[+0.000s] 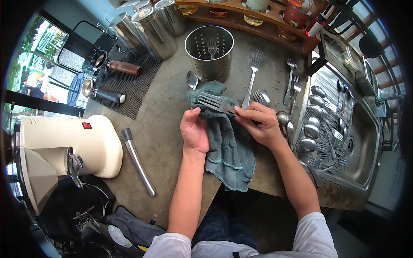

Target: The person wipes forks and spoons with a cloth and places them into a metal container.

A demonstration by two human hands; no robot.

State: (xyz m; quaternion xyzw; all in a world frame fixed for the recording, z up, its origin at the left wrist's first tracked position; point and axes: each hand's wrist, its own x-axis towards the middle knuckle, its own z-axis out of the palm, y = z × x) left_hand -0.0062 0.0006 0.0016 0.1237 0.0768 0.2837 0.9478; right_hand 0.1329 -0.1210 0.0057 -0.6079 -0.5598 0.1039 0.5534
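Nearest are the two forearms of the person, who wears white short sleeves [170,246]. Before the body, a green-grey cloth [230,148] hangs down to the near edge of the table [172,92]. The left hand [193,131] is at the upper part of this cloth; its grip is closed on the fabric, with the thumb upward. The right hand [260,122] has its grip pinching a fork [211,102] between thumb and fingers. This fork is above the table, between both hands, its tines pointing to the left over the cloth.

On the left side lies a metal rod with dark end [138,162]. To the right, the metal sink [374,146] has much cutlery [316,111] on its draining part. Farther, a spoon [192,80] lies just beside a perforated metal holder [208,69], in which one upright fork [211,48] stands. Behind are tall metal canisters [155,34].
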